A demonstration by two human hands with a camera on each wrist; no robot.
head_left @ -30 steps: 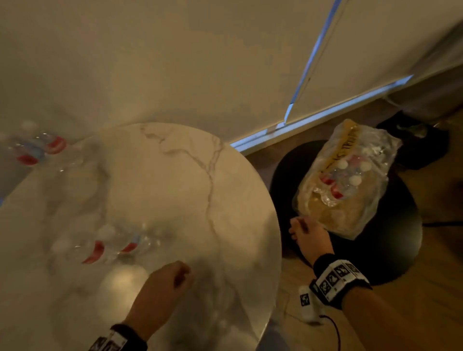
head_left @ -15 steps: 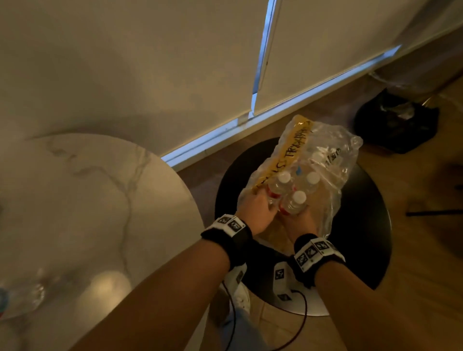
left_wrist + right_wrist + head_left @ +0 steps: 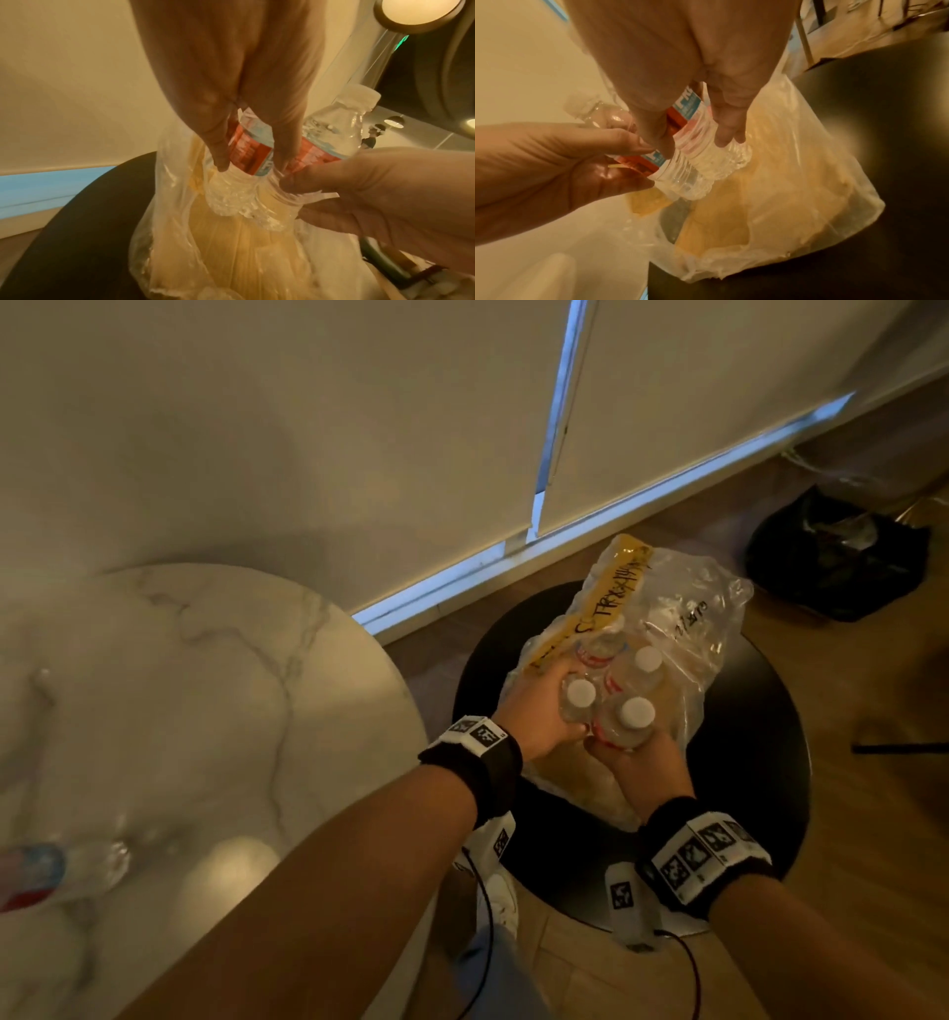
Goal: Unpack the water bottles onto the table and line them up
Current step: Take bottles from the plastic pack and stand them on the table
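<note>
A torn clear plastic pack (image 3: 683,629) with yellow tape lies on a round black stool (image 3: 760,762). My left hand (image 3: 560,706) grips one white-capped, red-labelled water bottle (image 3: 581,694) at the pack's opening; my right hand (image 3: 634,752) grips the bottle beside it (image 3: 637,712). In the left wrist view my left hand's fingers (image 3: 218,142) wrap the label of its bottle (image 3: 250,146). In the right wrist view my right hand (image 3: 698,149) holds its bottle (image 3: 695,150) above the pack (image 3: 795,182). Two more bottles (image 3: 648,661) stand inside the pack.
A round marble table (image 3: 205,711) stands to the left, with a bottle (image 3: 56,870) at its near left edge. A white wall and a window strip (image 3: 560,403) lie behind. A black bag (image 3: 837,557) sits on the wooden floor at the far right.
The view swung right from the marble table to the stool. Both hands reached into the pack and each took hold of a bottle; the two bottles now sit a little higher.
</note>
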